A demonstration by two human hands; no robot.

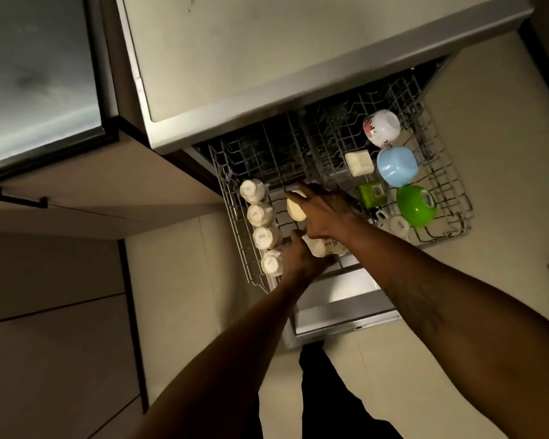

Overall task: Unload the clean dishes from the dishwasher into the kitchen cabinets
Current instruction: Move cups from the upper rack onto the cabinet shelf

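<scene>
One rounded cup (295, 211), right hand (325, 213), white cup (319, 248), perhaps ceramic, left hand (298, 260)

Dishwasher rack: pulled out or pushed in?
Pulled out. The dishwasher rack sticks out well beyond the countertop edge and sits above the open door, its wire tines exposed to the head camera.

Head view, steeply downward, close over pulled-out dishwasher rack (450, 198)
</scene>
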